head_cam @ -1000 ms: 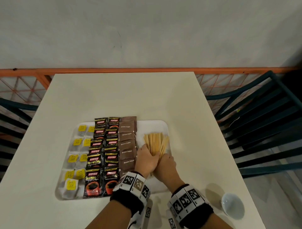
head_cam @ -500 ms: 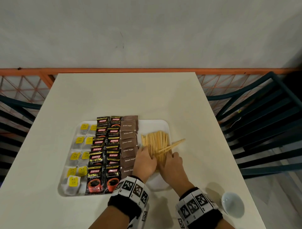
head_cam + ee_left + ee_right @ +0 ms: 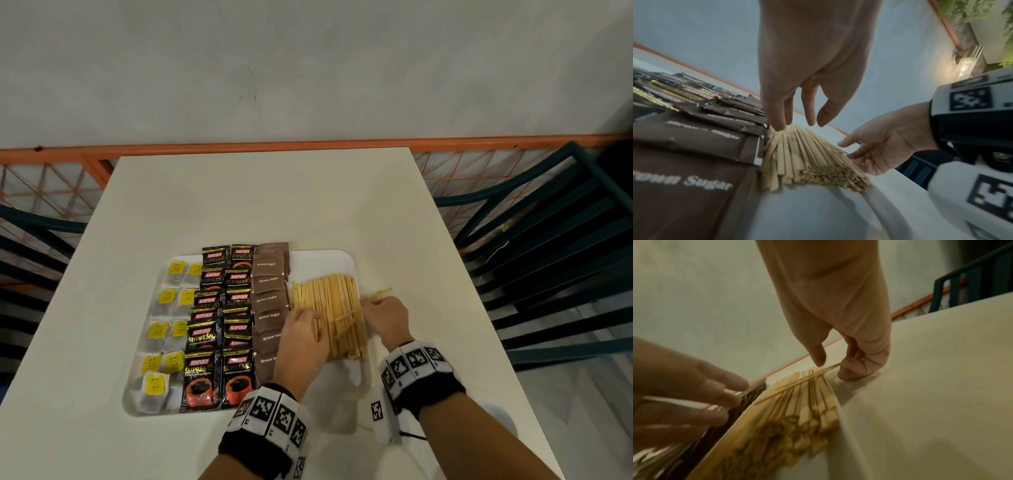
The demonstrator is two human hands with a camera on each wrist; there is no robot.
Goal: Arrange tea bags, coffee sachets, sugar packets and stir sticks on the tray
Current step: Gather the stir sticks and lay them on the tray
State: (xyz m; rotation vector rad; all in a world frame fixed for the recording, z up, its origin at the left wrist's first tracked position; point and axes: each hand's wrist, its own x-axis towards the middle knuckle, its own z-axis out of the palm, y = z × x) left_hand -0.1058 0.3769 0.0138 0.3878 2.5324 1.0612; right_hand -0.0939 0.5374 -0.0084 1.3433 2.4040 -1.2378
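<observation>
Wooden stir sticks (image 3: 329,318) | right hand (image 3: 838,313) pinches one, wrist-view only | left hand (image 3: 301,339) fingers straight

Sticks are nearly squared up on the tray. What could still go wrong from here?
1. The stir sticks lie right at the tray rim; a push from the left hand could spill some onto the table.
2. The right hand pinches a stray stick lying crosswise over the rim; dragging it may skew the pile.
3. The left hand's fingers sit beside the brown sugar packets and might nudge that column.
</observation>
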